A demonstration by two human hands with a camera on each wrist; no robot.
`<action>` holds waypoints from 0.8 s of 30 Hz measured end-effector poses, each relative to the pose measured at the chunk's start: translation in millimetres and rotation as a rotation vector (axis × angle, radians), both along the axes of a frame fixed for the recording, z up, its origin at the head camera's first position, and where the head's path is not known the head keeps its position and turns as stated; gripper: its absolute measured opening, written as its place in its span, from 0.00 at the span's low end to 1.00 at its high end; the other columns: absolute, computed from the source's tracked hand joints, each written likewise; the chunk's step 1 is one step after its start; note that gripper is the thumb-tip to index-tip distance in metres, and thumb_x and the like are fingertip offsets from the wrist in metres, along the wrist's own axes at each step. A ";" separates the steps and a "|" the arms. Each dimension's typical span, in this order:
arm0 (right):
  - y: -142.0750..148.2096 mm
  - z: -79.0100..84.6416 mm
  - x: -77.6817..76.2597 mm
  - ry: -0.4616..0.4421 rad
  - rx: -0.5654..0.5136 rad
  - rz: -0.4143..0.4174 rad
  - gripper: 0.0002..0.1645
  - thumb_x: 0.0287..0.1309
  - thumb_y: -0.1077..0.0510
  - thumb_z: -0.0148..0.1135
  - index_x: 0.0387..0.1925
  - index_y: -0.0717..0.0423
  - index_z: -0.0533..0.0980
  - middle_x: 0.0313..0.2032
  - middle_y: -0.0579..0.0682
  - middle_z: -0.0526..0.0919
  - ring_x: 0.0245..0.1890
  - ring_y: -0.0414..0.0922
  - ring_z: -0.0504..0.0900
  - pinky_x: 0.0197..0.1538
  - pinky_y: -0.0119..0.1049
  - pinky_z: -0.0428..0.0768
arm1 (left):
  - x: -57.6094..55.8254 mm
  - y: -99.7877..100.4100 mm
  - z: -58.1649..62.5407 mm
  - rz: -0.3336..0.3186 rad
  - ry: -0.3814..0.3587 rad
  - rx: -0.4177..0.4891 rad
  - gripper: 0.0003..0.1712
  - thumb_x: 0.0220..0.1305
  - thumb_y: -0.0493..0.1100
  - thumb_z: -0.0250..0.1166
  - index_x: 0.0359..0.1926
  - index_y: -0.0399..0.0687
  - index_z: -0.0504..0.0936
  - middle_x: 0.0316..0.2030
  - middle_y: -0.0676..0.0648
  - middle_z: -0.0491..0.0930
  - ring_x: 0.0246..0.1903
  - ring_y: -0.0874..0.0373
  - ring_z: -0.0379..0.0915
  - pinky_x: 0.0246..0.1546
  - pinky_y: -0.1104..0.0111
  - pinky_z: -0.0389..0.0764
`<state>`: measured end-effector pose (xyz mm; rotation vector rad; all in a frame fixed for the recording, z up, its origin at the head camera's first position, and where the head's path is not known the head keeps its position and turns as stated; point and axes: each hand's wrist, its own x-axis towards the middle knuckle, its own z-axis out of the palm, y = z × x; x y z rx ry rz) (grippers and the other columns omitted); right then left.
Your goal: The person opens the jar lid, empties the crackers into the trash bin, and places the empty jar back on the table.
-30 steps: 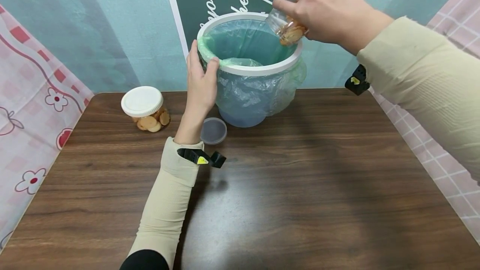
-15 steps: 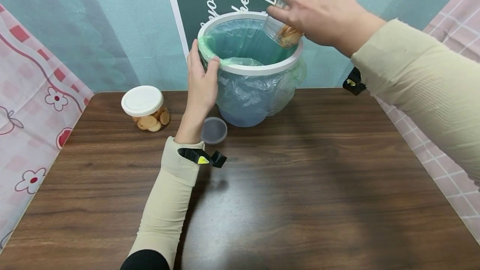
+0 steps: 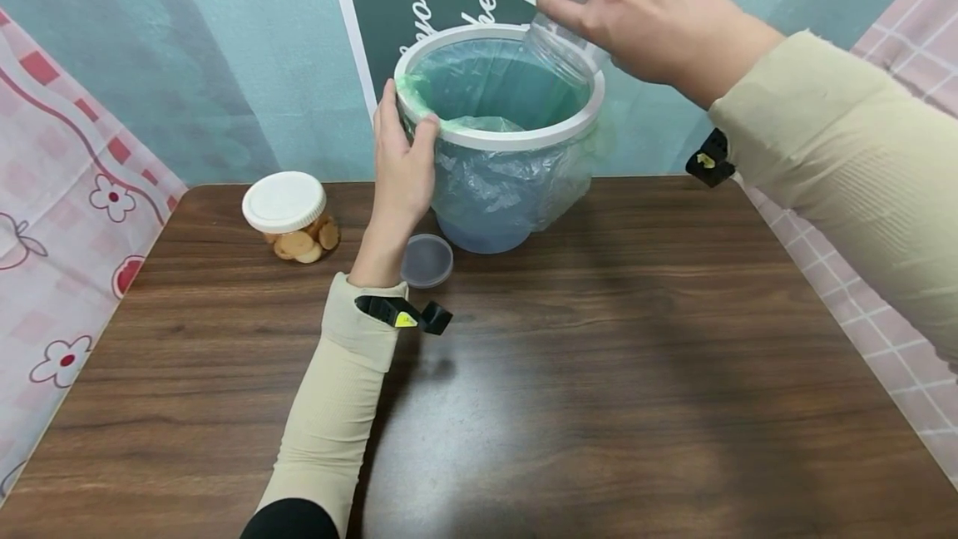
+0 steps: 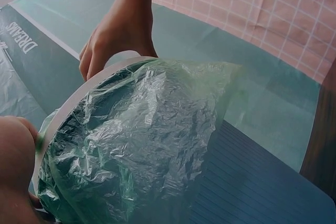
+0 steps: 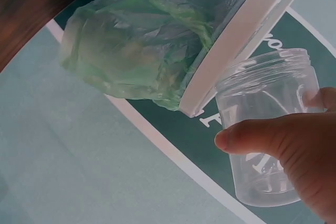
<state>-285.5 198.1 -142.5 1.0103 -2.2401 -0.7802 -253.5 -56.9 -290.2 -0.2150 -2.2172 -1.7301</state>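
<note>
My right hand (image 3: 651, 15) grips a clear plastic jar (image 3: 563, 48) and tips it mouth-down over the right side of the bin's opening. The jar looks empty, with its threaded mouth near the bin rim in the right wrist view, where the thumb (image 5: 252, 137) lies along its wall. My left hand (image 3: 402, 165) rests against the left side of the trash bin (image 3: 479, 227), thumb and fingers extended up to its white rim (image 3: 516, 140). A thin green bag (image 4: 157, 124) lines the bin and hangs over its outside. The bin's bottom is hidden.
Left of the bin, a jar (image 3: 299, 241) of round biscuits stands on the wooden table (image 3: 599, 406) under a white lid (image 3: 283, 201). A translucent round lid (image 3: 427, 261) lies beside my left wrist. Behind the bin hangs a blue-green cloth (image 3: 284, 48) with lettering.
The round biscuits in the tilted jar have left it, and it now looks empty. My right hand has shifted slightly while staying over the bin. The left hand and bin have barely moved.
</note>
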 end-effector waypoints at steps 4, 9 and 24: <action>5.1 -1.2 3.1 -0.022 -0.083 -0.019 0.47 0.40 0.70 0.76 0.65 0.56 0.69 0.61 0.69 0.73 0.64 0.64 0.69 0.68 0.59 0.69 | 0.8 0.7 -0.5 -0.010 -0.001 -0.003 0.45 0.69 0.51 0.50 0.81 0.48 0.44 0.80 0.47 0.48 0.77 0.62 0.47 0.76 0.69 0.53; 12.7 -1.4 7.8 -0.093 -0.248 -0.089 0.57 0.34 0.65 0.83 0.70 0.55 0.66 0.64 0.68 0.72 0.65 0.64 0.67 0.71 0.63 0.65 | 0.9 2.1 -0.8 -0.012 -0.010 -0.005 0.44 0.69 0.51 0.50 0.81 0.49 0.44 0.80 0.48 0.48 0.77 0.64 0.46 0.76 0.69 0.53; 39.6 -8.6 24.7 -0.177 -0.675 -0.136 0.58 0.36 0.58 0.85 0.72 0.53 0.66 0.70 0.60 0.70 0.68 0.64 0.67 0.70 0.62 0.65 | -0.1 3.0 -2.0 -0.008 -0.016 -0.006 0.45 0.69 0.51 0.49 0.81 0.50 0.43 0.80 0.48 0.47 0.77 0.65 0.44 0.77 0.69 0.51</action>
